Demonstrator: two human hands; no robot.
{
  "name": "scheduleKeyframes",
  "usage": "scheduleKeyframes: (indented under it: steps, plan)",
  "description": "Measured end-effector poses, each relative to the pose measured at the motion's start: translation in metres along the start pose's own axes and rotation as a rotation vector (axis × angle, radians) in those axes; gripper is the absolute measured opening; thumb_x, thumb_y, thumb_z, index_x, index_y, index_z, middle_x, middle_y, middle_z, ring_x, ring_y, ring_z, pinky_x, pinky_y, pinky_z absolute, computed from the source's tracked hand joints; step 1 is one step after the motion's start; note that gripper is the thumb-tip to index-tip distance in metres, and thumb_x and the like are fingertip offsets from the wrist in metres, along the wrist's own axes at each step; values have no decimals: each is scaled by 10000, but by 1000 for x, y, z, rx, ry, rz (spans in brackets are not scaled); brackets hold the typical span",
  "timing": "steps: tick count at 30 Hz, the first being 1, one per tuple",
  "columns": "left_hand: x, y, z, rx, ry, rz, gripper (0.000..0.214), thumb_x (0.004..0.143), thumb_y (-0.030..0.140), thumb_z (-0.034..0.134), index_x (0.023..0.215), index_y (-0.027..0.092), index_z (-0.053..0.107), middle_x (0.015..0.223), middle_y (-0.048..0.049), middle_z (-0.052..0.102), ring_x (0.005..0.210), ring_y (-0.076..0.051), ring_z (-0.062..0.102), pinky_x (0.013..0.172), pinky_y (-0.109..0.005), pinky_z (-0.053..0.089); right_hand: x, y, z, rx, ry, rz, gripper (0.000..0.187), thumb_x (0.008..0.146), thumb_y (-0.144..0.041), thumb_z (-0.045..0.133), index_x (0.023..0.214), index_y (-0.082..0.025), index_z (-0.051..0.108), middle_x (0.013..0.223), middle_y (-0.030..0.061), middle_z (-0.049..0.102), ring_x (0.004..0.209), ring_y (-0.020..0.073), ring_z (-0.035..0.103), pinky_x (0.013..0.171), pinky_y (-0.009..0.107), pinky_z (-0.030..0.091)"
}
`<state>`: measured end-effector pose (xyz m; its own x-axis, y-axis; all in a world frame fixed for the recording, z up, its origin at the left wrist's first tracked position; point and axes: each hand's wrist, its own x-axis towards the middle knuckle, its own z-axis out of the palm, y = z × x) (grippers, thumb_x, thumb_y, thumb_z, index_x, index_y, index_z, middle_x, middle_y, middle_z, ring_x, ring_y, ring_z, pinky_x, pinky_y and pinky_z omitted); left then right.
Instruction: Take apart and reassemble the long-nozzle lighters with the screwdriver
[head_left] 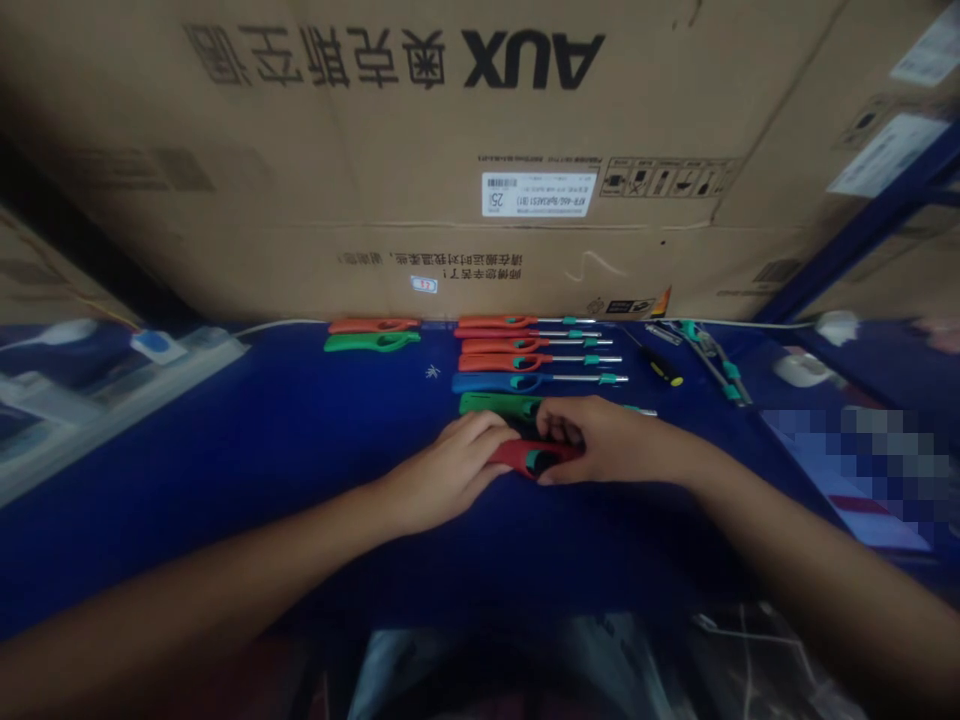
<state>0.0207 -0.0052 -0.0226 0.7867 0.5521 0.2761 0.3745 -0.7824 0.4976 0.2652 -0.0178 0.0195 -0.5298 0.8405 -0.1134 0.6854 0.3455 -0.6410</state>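
My left hand (459, 468) is closed around the handle end of a red long-neck lighter (517, 455) with a teal trigger. The fingers of my right hand (600, 440) grip its front end, and no metal tube shows past them. Just beyond lies a green lighter (499, 403), partly hidden behind my right hand. Farther off, a blue lighter (487, 383) and several orange-red lighters (495, 346) lie in a stacked row, their metal tubes pointing right. To the left are an orange handle (360, 326) and a green handle (360, 342) without tubes.
A large cardboard box (375, 200) stands along the back of the blue table (300, 420). A black-and-yellow screwdriver (664, 368) and loose metal tubes (712, 360) with teal parts lie at the right. A power strip (52, 405) sits at the left, and a white-blue sheet (847, 490) at the right.
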Motion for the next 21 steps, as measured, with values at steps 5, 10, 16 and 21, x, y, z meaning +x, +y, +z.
scheduleKeyframes:
  steps: [5, 10, 16, 21]
  plan:
    - [0, -4, 0, -31, 41, -14, 263, 1021, 274, 472, 1275, 220, 519, 1222, -85, 570, 1178, -213, 562, 1068, -412, 470, -2, 7, -18, 155, -58, 85, 306, 741, -399, 773, 901, -189, 619, 766, -17, 610, 701, 132, 550, 626, 257, 434]
    - [1, -10, -1, -81, 85, -28, 273, 1029, 278, 448, 1289, 220, 506, 1250, -94, 559, 1184, -212, 566, 1063, -409, 477, 1, 13, -22, 139, -21, 110, 227, 810, -383, 690, 887, -172, 661, 740, -3, 623, 655, 124, 543, 582, 252, 407]
    - [3, -16, 1, -138, 199, -32, 275, 1028, 284, 452, 1283, 210, 522, 1256, -101, 584, 1191, -218, 577, 1060, -434, 479, 4, 11, -14, 164, 23, 57, 263, 814, -405, 706, 938, -174, 686, 790, 7, 653, 702, 135, 569, 639, 266, 447]
    - [5, -18, 0, -181, 222, -72, 279, 1023, 288, 458, 1271, 195, 546, 1254, -100, 622, 1178, -215, 595, 1056, -425, 476, 10, 15, 1, 25, 60, -92, 179, 876, -339, 636, 875, -167, 689, 735, -7, 621, 641, 122, 503, 614, 264, 404]
